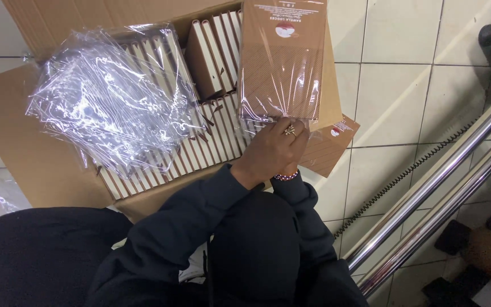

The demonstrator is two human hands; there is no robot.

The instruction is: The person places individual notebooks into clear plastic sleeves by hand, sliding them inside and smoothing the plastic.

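Observation:
A brown book (282,62) in a clear plastic sleeve is held up over an open cardboard box (35,159). My left hand (271,152), with a ring on one finger, grips the sleeve's lower edge. My right hand (299,162) lies mostly hidden under the left one. Only its wrist with a beaded bracelet and a little of the fingers show at the same edge. A second brown book (331,149) lies just beneath, on the box's right flap.
Rows of cream-edged books (211,51) stand packed in the box. A loose pile of clear plastic sleeves (109,96) rests on them at the left. Two chrome rails (427,204) and a black coiled cable (396,182) cross the tiled floor at the right.

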